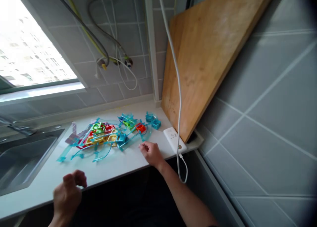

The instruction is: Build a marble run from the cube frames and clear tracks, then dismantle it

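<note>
a pause between grips

you look to be between handling steps: the heap of coloured plastic pieces [99,140] lies on the surface [119,164], right of the sink [59,134], and neither hand touches it. your right hand [151,152] rests just on the near side of the heap, its fingers folded closed, with no piece showing in them. your left hand [67,191] is at the near edge on the left, apart from the heap; its fingers curl, but blur leaves you unable to tell how far they close.

taking a piece would call for opening the right fingers and reaching a little to the far side. the red piece [140,127] is near that hand. the curved turquoise parts overlap others, so lift gently. mind the white device [174,139] on the right.
</note>
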A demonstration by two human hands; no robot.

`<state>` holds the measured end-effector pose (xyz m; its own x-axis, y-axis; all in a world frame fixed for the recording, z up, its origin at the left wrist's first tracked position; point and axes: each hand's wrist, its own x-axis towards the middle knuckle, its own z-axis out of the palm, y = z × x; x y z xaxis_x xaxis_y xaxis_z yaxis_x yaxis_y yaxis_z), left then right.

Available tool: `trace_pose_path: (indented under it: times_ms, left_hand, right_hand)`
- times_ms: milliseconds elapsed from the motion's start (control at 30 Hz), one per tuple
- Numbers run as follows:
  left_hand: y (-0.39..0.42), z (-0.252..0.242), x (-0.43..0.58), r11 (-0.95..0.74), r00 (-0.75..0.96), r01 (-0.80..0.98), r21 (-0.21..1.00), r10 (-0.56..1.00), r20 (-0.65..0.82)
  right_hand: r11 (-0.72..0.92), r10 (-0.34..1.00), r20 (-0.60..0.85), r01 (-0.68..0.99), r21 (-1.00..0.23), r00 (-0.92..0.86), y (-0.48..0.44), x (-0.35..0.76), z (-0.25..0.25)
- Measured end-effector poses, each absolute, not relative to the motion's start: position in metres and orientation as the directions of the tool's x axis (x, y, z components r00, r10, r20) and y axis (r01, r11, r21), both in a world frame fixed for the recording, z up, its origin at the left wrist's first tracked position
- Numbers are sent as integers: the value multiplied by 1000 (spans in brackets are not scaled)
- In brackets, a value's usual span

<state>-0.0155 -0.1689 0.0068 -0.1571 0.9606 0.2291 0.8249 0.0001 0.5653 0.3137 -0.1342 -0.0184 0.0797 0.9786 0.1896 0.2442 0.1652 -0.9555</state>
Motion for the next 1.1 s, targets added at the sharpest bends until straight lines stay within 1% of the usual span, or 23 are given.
trace_pose_path:
  times_ms: [167,233,300,333,433,500,700,800,933,1000,1100]
  left_hand:
    - [-160,-1,-10,-128,14,751,648,984,178]
    - [-159,-1,3,-197,126,744,638,980,156]
    - [-158,1,20,-269,241,754,600,962,128]
    - [-158,3,29,-293,263,766,573,955,137]
    - [-153,9,50,-348,266,808,475,936,233]
    - [-148,12,57,-347,233,812,469,930,283]
    - [-141,20,56,-325,222,840,433,936,273]
    - [-144,20,48,-348,259,840,416,932,255]
    - [-149,9,31,-370,306,837,403,927,217]
    - [-149,0,21,-360,296,837,412,931,212]
    - [-144,-11,8,-342,255,831,439,935,245]
  right_hand:
    - [175,979,200,304,-936,51,-143,315,-26]
    - [189,977,210,307,-933,37,-143,315,-26]
    - [203,975,220,301,-932,24,-143,314,-26]
    - [208,974,224,297,-932,20,-144,314,-27]
    - [219,973,231,288,-932,10,-146,313,-29]
    - [228,972,237,286,-931,-4,-147,314,-30]
    - [242,970,242,304,-921,-37,-147,313,-29]
    - [237,971,239,324,-916,-34,-148,313,-30]
    - [227,972,231,346,-910,-30,-149,312,-32]
    - [224,973,226,358,-906,-36,-150,312,-32]
    - [222,974,218,382,-897,-54,-151,312,-32]
